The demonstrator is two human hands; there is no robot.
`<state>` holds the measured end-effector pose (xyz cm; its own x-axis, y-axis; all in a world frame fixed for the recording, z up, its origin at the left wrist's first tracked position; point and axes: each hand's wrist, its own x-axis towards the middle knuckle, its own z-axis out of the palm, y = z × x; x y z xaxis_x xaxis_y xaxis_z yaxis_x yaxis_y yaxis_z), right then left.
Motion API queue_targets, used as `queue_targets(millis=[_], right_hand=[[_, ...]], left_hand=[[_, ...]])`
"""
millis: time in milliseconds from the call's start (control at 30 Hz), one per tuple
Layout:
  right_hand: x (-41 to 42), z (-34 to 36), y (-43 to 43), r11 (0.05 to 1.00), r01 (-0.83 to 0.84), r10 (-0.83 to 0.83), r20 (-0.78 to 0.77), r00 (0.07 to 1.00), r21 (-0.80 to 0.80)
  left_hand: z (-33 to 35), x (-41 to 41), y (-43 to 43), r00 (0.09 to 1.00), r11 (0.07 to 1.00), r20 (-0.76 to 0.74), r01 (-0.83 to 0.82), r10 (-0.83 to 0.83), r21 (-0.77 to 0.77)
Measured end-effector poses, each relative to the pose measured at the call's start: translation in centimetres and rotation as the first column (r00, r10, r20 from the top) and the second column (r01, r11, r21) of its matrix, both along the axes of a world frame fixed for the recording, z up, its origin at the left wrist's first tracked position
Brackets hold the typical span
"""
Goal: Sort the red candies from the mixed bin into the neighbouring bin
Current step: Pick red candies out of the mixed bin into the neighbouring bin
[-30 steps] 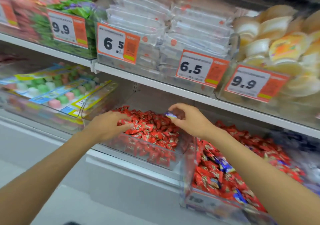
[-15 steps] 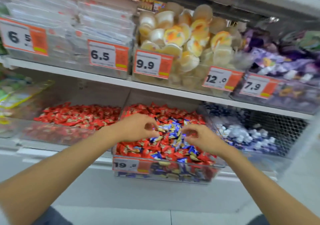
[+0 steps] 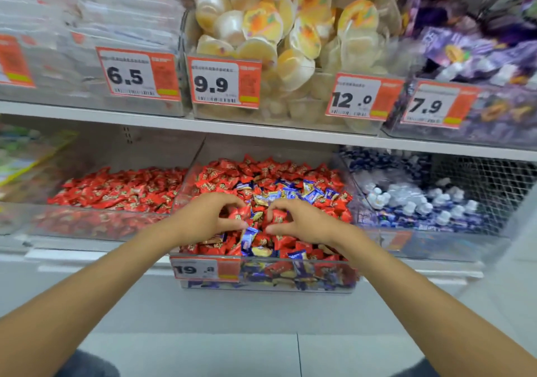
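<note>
In the mixed bin [image 3: 319,277], left hand [image 3: 203,219] and right hand [image 3: 305,222] each pinch a red candy [image 3: 242,212]; lift cleanly, leaving blue ones [image 3: 248,238].

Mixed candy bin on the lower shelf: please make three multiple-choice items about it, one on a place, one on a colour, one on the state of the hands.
1. Where does the all-red bin stand from the mixed bin? A) left B) right C) shelf above
2. Which wrappers lie among the red candies there? A) green B) blue C) pink
3. What do the left hand and right hand do? A) hang open B) hold a price tag C) pinch red candies
Answers: 1 A, it adjoins on the left; 2 B, blue wrappers show amid red; 3 C, both grips curl on red wrappers.
</note>
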<state>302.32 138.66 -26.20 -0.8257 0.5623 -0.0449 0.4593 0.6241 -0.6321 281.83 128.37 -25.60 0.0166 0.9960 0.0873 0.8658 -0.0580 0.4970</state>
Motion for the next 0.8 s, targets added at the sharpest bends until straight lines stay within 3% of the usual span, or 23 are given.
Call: queue_targets(millis=[133, 267, 433, 633, 700, 800], right_hand=[[1.7, 1.1, 0.4, 0.994, 0.073, -0.087, -0.180, 0.980, -0.081], [3.4, 1.2, 0.7, 0.982, 0.152, -0.177, -0.255, 0.951, -0.115], [4.2, 1.0, 1.3, 0.954, 0.228, -0.209, -0.111, 0.972, 0.195], [3.2, -0.7, 0.0, 0.933, 0.054, -0.124, 0.178, 0.976, 0.356], [3.1, -0.7, -0.2, 0.930, 0.031, -0.116, 0.211, 0.971, 0.367], [3.2, -0.4, 0.0, 0.967, 0.075, -0.107, 0.124, 0.987, 0.242]], left_hand=[[0.7, 0.3, 0.3, 0.986, 0.986, 0.160, -0.066, 0.042, 0.150], [0.8, 0.4, 0.4, 0.971, 0.994, 0.235, -0.064, 0.041, 0.094], [1.0, 1.5, 0.2, 0.995, 0.997, 0.068, 0.077, -0.076, -0.017], [0.3, 1.7, 1.1, 0.998, 0.994, -0.002, 0.070, -0.070, -0.088], [0.2, 1.7, 1.3, 0.998, 0.997, -0.009, 0.055, -0.056, -0.054], [0.2, 1.7, 1.3, 0.995, 0.997, 0.062, 0.075, -0.075, 0.004]])
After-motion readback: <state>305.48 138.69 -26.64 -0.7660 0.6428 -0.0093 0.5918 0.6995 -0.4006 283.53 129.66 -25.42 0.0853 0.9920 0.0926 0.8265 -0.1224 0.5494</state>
